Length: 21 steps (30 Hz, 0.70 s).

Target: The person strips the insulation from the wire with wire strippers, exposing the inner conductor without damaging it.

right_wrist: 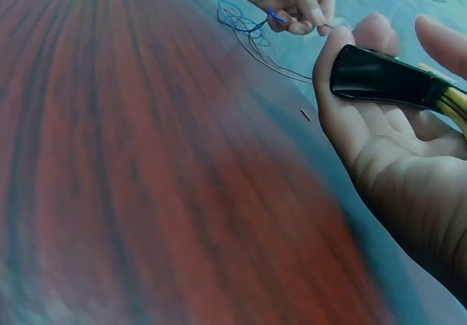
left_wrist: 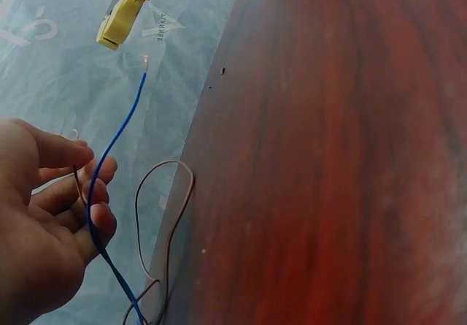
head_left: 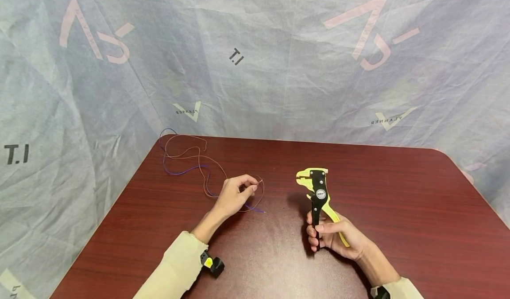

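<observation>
My left hand (head_left: pixel 234 196) pinches a thin brown wire (left_wrist: pixel 169 243) near one end, between thumb and forefinger. That wire loops below the fingers in the left wrist view. A blue wire (left_wrist: pixel 136 104) runs past the same fingers, its bare copper end (left_wrist: pixel 145 63) pointing up. My right hand (head_left: pixel 340 239) holds a yellow and black wire stripper (head_left: pixel 320 188) by its handles, upright over the table. Its yellow head faces the left hand, with a gap between the tool and the wires. In the right wrist view, the black handle (right_wrist: pixel 387 77) lies across the fingers.
The long tails of both wires lie tangled on the dark red table (head_left: pixel 398 192) toward its back left corner. A tiny brown offcut (right_wrist: pixel 305 115) lies on the tabletop between the hands. A printed grey cloth (head_left: pixel 263 82) hangs behind the table.
</observation>
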Tool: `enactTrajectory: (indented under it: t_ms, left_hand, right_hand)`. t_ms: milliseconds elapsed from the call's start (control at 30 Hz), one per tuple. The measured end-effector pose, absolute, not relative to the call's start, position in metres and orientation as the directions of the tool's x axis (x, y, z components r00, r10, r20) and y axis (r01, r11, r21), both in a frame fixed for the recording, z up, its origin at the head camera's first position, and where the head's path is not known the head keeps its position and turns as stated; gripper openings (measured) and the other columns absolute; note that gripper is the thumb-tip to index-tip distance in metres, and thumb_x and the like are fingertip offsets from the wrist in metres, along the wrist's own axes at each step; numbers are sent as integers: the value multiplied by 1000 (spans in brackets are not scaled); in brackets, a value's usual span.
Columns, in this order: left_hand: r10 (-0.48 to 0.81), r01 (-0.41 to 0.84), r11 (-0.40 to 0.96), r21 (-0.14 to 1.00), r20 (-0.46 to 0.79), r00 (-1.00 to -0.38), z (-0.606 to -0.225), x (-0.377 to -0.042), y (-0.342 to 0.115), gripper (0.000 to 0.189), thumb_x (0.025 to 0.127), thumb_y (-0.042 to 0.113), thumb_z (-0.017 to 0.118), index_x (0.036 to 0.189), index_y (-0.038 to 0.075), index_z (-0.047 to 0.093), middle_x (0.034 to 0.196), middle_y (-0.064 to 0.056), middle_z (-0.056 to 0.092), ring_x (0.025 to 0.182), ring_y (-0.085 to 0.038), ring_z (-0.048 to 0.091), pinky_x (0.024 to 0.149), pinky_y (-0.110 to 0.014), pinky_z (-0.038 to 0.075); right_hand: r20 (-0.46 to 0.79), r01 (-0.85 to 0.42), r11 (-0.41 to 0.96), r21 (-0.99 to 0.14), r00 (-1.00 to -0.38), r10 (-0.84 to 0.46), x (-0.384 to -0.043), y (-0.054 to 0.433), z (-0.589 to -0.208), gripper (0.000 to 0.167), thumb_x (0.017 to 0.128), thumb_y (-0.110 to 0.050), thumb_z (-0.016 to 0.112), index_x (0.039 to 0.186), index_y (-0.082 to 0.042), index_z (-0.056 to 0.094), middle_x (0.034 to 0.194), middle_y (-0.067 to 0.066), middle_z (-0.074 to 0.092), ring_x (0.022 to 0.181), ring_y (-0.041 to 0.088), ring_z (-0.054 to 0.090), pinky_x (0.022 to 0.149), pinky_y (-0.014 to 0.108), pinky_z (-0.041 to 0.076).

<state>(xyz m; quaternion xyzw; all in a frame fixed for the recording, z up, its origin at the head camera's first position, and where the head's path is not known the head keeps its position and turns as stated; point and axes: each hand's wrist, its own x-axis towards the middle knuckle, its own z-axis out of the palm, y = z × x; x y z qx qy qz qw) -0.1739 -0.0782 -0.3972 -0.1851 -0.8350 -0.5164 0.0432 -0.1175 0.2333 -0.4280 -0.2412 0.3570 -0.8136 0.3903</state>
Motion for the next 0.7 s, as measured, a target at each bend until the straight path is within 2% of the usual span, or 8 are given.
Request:
enactTrajectory:
  t_ms: [200,333,533,700]
  left_hand:
    - [268,331,412,849,234,-935,-394,-174,-77,10,92,3,66,97,-3,72,75,-14,70,61,-13,58,54,-17,40]
    - [287,313,430,847,201,-937,-394,-173,-77,15,92,5,65,103,-2,73,81,-14,74,66,-18,66,58,-17,47]
    - [306,276,454,847,143,-941,-394,-172,-77,26,93,9,66,116,-2,72,103,-16,77,84,-24,75,69,-21,56]
    - [305,265,475,839,125,-944,-394,-173,-77,32,97,18,65,123,0,70,122,-15,72,103,-26,74,85,-34,60]
  right_hand:
    - [133,485,-445,-753,-550,-825,-118,234,-427,41,96,11,24,124,-3,51,103,5,65,93,20,64,86,36,53]
    - [122,496,-437,-750,-546,-829,-118,234,-427,40,97,9,25,125,-3,50,106,7,66,97,21,66,88,39,54]
    - [111,503,-428,-751,-542,-833,-118,235,-427,40,97,8,25,126,-3,49,106,6,66,98,21,66,89,40,54]
    - [96,507,-416,-755,-542,-835,-118,235,-427,39,97,7,26,126,-4,49,106,6,66,97,20,65,88,40,54]
